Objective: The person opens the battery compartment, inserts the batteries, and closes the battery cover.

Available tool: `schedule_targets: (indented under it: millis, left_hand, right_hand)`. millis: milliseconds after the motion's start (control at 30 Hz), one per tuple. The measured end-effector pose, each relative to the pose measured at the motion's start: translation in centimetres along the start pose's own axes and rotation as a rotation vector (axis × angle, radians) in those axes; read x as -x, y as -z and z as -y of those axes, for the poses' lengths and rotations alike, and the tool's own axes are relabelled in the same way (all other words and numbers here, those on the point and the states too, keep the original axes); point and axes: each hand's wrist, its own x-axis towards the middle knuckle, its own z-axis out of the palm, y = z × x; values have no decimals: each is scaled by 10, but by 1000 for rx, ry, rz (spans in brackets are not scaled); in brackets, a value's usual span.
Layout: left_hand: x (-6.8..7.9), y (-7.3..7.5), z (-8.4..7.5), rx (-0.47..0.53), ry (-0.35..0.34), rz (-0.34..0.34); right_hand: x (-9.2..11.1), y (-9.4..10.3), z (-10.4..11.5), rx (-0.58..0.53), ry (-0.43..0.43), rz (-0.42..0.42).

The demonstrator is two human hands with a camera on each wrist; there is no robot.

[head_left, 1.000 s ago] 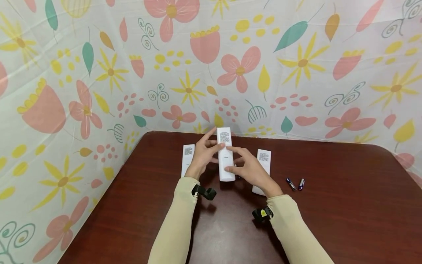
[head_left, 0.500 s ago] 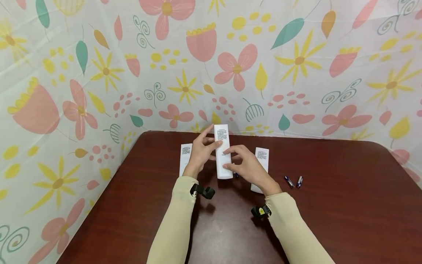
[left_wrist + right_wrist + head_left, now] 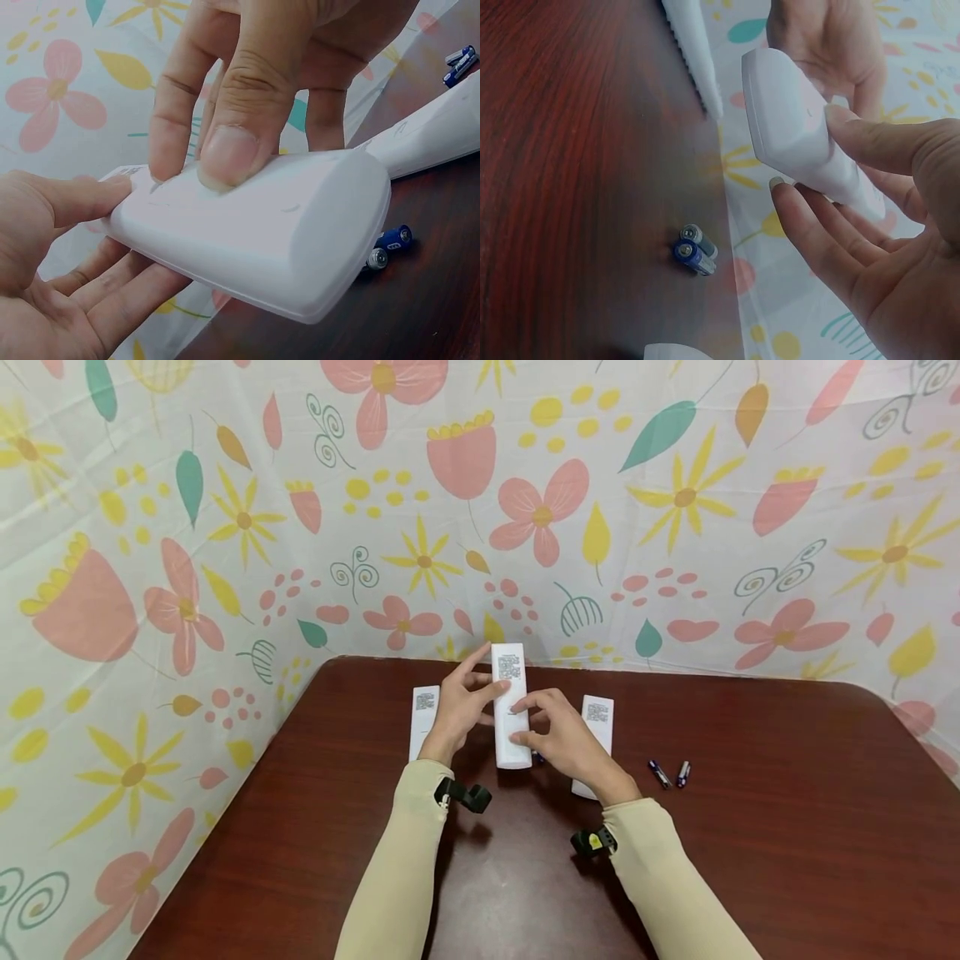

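Note:
A white remote control [image 3: 506,731] is held above the table, its back with the printed label facing me. My left hand [image 3: 459,706] grips it near the upper end, thumb on the back and fingers around the far side. Lower down, my right hand [image 3: 562,735] has its thumb and index fingertip on the back, around the small mark there. In the left wrist view both those fingertips press the remote's smooth back [image 3: 247,225], which looks closed. The right wrist view shows the left hand's thumb [image 3: 877,142] on the remote and its fingers underneath.
Flat on the table lie two more white remotes, one on the left [image 3: 424,718] and one on the right [image 3: 597,714], partly hidden by the hands. Two batteries [image 3: 660,774] lie at the right. Another pair of batteries [image 3: 694,259] sits below the held remote. A flowered cloth [image 3: 300,527] hangs behind.
My right index fingertip has slid down the remote's back, closer to the thumb. The left hand keeps its hold, and the whole view has shifted slightly.

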Motion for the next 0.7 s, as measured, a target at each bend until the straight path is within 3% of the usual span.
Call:
schedule_targets:
  millis: [700]
  left_hand:
    - [-2, 0, -1, -1, -21, -22]
  right_hand:
    - [-1, 6, 5, 31, 26, -75]
